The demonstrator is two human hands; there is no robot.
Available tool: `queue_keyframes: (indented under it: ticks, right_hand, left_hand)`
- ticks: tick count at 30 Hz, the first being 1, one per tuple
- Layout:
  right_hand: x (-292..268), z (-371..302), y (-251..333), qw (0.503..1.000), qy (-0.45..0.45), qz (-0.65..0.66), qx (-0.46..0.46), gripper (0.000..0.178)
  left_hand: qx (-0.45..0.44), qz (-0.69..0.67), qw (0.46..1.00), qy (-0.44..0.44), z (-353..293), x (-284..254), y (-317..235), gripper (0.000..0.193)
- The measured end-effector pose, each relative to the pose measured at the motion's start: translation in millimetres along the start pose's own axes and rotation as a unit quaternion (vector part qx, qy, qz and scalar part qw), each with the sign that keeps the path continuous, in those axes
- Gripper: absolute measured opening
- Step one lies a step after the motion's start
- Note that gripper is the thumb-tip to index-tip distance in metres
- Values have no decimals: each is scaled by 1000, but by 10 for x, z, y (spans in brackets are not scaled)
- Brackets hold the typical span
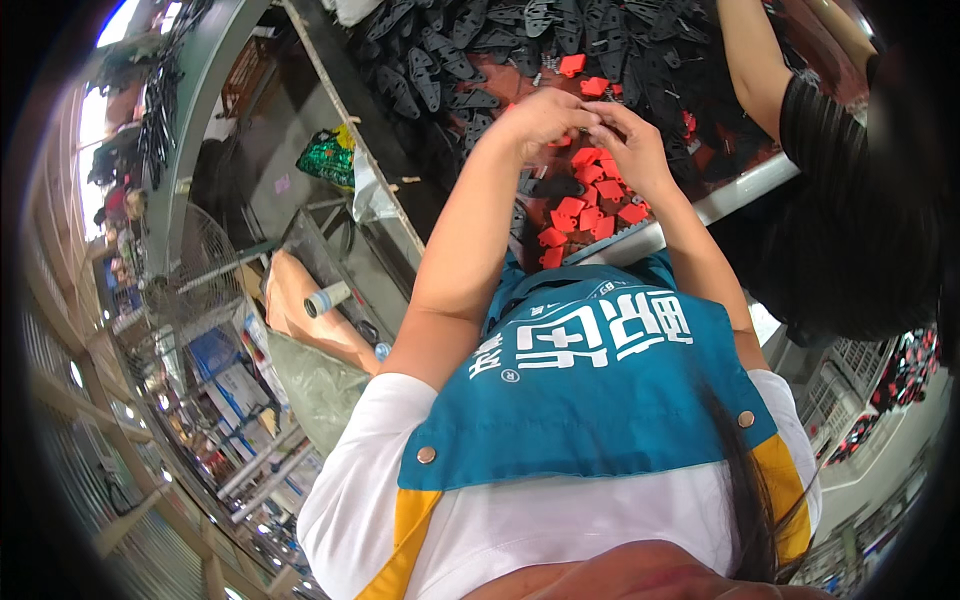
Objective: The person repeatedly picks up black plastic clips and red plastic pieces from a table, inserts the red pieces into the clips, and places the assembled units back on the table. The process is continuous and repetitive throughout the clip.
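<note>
The left hand (550, 118) and right hand (636, 148) meet at bent fingertips above the bench (748, 190); whether either grasps a part cannot be told. Flat red plastic pieces with small tabs (570, 207) lie toward the near edge; for good control, pinch each by its sides, clear of the perforated dark-grey elongated plates (424, 80) farther in. White lettering marks the teal fabric apron (590, 425).

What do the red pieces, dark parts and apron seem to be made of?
Red pieces: probably plastic, smooth-looking, evenly coloured with crisp edges. Dark parts: likely moulded plastic, matte, with repeated holes, though coated metal is possible. Apron: fabric, matte, showing soft folds.
</note>
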State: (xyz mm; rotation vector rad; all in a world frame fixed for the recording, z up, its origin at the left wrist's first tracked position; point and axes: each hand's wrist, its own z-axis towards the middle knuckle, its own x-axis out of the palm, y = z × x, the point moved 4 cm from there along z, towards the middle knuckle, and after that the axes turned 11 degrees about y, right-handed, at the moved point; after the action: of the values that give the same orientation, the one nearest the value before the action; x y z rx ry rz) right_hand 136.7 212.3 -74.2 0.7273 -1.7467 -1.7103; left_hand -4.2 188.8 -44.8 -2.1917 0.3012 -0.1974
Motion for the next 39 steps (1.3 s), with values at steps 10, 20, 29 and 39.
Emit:
queue_keyframes:
  ticks: [10, 20, 29, 39]
  right_hand:
    - [-36, -257, -45, 994, -27, -97, 49, 20]
    - [-108, -390, 230, 982, -86, -171, -8, 17]
    - [227, -343, 436, 997, 18, 44, 58, 15]
    - [398, -348, 641, 999, -7, -12, 31, 15]
  left_hand:
    - [-74, 511, 730, -448, -502, -35, 531, 45]
    - [-73, 393, 802, -444, -578, -220, 549, 56]
    - [160, -388, 889, -182, -716, 308, 429, 18]
    - [214, -251, 914, -237, -797, 487, 242, 22]
